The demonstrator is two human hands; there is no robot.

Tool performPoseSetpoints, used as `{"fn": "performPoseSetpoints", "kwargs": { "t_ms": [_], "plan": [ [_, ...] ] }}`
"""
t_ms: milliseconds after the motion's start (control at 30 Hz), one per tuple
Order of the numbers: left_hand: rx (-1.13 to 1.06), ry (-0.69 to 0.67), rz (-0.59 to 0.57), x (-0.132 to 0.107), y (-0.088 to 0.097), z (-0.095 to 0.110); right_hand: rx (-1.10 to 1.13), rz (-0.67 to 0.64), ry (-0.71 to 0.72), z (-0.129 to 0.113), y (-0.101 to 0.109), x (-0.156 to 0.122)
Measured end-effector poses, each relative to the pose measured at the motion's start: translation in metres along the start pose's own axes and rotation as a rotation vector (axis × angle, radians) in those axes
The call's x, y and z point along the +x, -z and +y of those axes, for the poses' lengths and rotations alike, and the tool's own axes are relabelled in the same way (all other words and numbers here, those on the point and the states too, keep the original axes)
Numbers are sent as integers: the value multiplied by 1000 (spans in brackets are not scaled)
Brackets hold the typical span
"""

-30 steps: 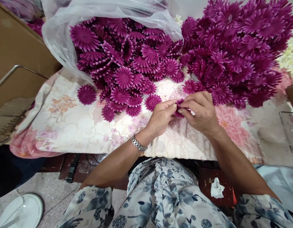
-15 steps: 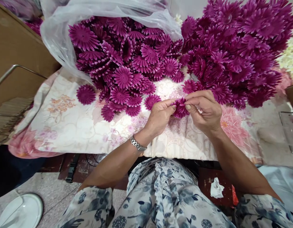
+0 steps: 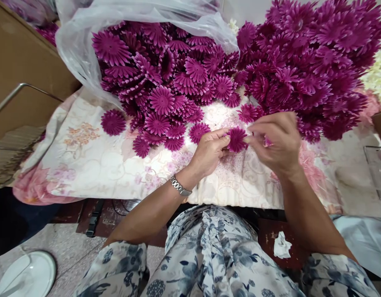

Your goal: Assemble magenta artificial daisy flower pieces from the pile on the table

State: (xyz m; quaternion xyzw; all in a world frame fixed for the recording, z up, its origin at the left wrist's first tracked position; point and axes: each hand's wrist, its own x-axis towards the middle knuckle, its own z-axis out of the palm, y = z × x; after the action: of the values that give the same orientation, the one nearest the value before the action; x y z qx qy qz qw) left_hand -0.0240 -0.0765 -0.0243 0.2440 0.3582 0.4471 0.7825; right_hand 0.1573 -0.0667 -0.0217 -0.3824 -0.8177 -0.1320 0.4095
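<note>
Left hand: fingers pinch purple flower; go light.
Right hand: blurred, can't tell your hold; spare petals.
Counter: work inside its front edge.

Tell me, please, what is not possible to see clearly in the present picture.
All in the head view:
Right hand: fingers blurred; contact with the held flower cannot be told.
Left hand: some fingertips, hidden behind that flower.
Plastic bag: top, cut off by upper edge.
Round white object: lower part, cut off by bottom edge.
</note>
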Motion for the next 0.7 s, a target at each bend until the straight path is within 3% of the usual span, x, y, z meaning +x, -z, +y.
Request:
{"fn": "performPoseSetpoints", "kwargs": {
  "t_ms": [100,167,400,500,600,700],
  "plan": [
    [-15,2,-43,0,0,-2,40,-112,14,-17,-17,-2],
    [-10,7,-49,0,0,-3,21,-113,-10,-20,-22,-4],
    [-6,-40,15,0,-2,-1,180,-10,-103,-20,-16,0],
    [15,-33,58,1,-1,0,219,100,-177,-16,-7,3],
    [20,-14,86,1,0,1,25,291,-234,4,9,1],
    [13,4,74,1,0,2,-254,268,-258,26,24,-3]
  ]
}}
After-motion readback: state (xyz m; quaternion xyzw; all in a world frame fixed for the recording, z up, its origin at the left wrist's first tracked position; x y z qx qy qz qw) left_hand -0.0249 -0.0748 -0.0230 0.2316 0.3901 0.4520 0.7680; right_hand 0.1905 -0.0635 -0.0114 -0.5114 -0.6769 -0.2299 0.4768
